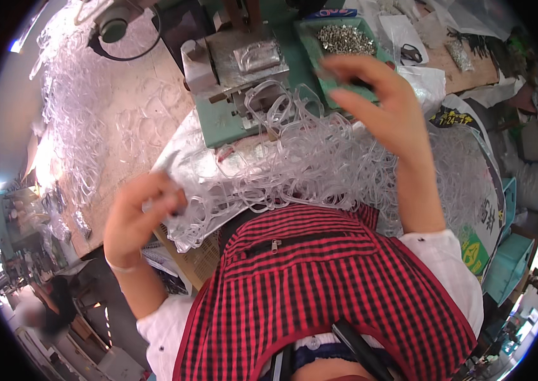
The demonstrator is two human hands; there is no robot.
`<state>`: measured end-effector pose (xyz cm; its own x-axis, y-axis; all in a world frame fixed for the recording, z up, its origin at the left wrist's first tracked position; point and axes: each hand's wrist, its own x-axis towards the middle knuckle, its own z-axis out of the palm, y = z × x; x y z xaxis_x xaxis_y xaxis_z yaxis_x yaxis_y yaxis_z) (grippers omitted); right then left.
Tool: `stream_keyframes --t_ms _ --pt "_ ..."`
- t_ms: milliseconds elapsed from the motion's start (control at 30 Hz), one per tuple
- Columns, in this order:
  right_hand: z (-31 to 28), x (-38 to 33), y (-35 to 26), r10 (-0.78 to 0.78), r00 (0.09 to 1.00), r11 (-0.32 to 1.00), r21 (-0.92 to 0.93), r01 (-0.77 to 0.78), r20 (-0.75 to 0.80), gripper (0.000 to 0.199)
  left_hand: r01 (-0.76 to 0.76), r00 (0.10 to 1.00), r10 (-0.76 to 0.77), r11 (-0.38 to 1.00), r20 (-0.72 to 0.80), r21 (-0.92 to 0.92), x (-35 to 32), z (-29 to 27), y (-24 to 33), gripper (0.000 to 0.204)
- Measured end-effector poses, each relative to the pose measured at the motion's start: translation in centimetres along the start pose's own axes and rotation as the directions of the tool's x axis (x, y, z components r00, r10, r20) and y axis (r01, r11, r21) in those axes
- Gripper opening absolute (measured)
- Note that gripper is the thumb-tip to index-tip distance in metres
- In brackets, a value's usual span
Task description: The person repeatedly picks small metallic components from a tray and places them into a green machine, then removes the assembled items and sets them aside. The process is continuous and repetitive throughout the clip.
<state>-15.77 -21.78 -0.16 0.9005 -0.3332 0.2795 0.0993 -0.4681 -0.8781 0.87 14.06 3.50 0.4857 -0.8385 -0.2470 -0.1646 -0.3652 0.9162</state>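
My right hand (380, 105) is raised above the right edge of a green tray (310, 47) of small metal parts (345, 39). Its thumb and forefinger are apart, with nothing visible between them; the fingertips are blurred. At the left end of a tangled heap of clear plastic loops (320, 165) is my left hand (148, 206), its fingers bent and smeared by motion. Whether it holds a loop cannot be made out. Between the hands stands a small bench machine (237, 70) on a green base (218, 124), with a clear loop piece (265, 98) at its front.
Another large pile of clear pieces (75, 120) covers the table's left side. Black scissors (410, 53) lie at the back right, near a small bag of parts (459, 56). A printed white sack (482, 209) spreads at the right, beside teal crates (509, 267).
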Motion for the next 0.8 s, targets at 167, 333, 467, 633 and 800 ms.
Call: stream_keyframes --t_ms 167,333,467,633,800 --pt "-4.9 -8.5 6.1 0.57 0.767 0.819 -0.274 -0.504 0.294 0.055 0.381 0.91 -0.384 0.923 -0.155 -0.051 -10.2 4.4 -15.7 0.012" --pt "-0.9 -15.1 15.1 0.278 0.93 0.838 -0.534 -0.111 0.242 0.083 0.303 0.942 -0.275 0.943 -0.19 0.137 -6.1 8.9 -18.9 0.016" --pt "-2.1 -16.3 21.7 0.291 0.891 0.869 -0.485 -0.095 0.347 0.086 0.236 0.971 -0.236 0.935 -0.032 0.264 0.0 14.5 -16.1 0.022" --pt "-11.6 -22.3 20.7 0.7 0.681 0.504 -0.824 -0.258 0.216 0.06 -0.451 0.892 0.408 0.828 0.193 0.334 9.0 25.2 -13.8 0.022" --pt "-24.6 -27.9 9.0 0.914 0.352 0.089 -0.745 -0.66 -0.202 0.037 -0.714 0.584 0.562 0.698 0.586 0.043 17.0 39.5 -7.4 0.028"
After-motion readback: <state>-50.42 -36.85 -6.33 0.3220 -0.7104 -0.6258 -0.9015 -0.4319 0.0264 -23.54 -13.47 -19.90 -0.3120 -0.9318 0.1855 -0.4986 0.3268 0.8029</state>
